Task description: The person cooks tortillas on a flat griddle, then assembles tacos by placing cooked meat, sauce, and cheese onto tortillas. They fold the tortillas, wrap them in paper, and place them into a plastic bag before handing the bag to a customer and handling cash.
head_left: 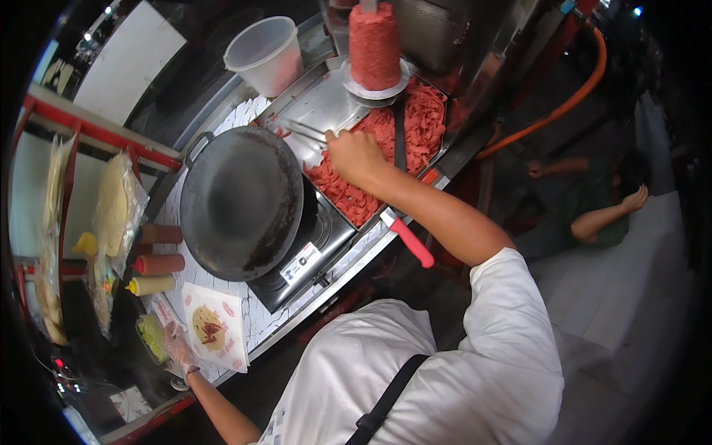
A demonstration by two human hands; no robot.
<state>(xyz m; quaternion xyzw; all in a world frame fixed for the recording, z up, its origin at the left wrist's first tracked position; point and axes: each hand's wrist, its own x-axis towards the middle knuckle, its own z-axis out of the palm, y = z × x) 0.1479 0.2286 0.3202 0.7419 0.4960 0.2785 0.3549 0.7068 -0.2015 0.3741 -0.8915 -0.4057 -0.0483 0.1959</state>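
My right hand (354, 157) is closed around metal tongs (304, 132), whose tips point left over the steel tray (326, 104). Shaved reddish meat (356, 202) fills much of that tray, below and right of the hand. At lower left, my left hand (178, 347) wears a clear glove, fingers stretched out beside a printed paper sheet (231, 345). On the paper lies a round flatbread (202, 326) with a few strips of meat (211, 331) on it. A tub of shredded lettuce (152, 337) touches or nearly touches the left hand's other side.
A big dark griddle pan (241, 204) sits on a gas stove (302, 261). A meat cone (374, 48) stands behind the tray. A red-handled knife (411, 241) juts over the counter's edge. Sauce bottles (159, 263) and bagged flatbreads (115, 204) are left. Another person (601, 193) is at right.
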